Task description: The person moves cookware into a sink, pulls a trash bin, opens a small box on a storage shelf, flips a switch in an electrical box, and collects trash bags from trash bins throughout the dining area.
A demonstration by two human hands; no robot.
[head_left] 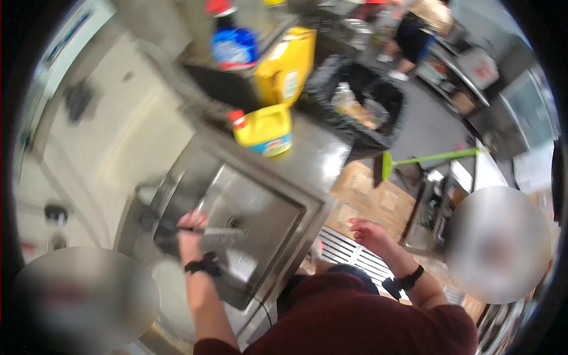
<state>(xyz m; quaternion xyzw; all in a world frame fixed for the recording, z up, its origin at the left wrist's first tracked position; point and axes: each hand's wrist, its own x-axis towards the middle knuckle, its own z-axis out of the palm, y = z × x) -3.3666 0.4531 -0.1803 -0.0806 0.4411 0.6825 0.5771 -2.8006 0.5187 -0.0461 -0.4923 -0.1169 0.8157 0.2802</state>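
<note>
My left hand [193, 221] is over the left side of a steel sink [273, 236], right by the faucet spout [222, 231]. Its fingers look curled, with a small shiny piece at their tips that is too blurred to name. The spout reaches over the basin near the drain [235, 222]. Out to the right of the sink, above the floor, hangs my right hand [371, 234]. Its fingers are loosely bent and apart, and nothing shows in them. Both wrists wear black straps.
A yellow jug [266, 131] with a red cap stands on the sink's far ledge. Behind it are a yellow container [290, 65] and a blue spray bottle [233, 46]. A black-lined trash bin [393, 115] and a green-handled tool [435, 157] lie beyond. Another person [414, 29] stands farther back.
</note>
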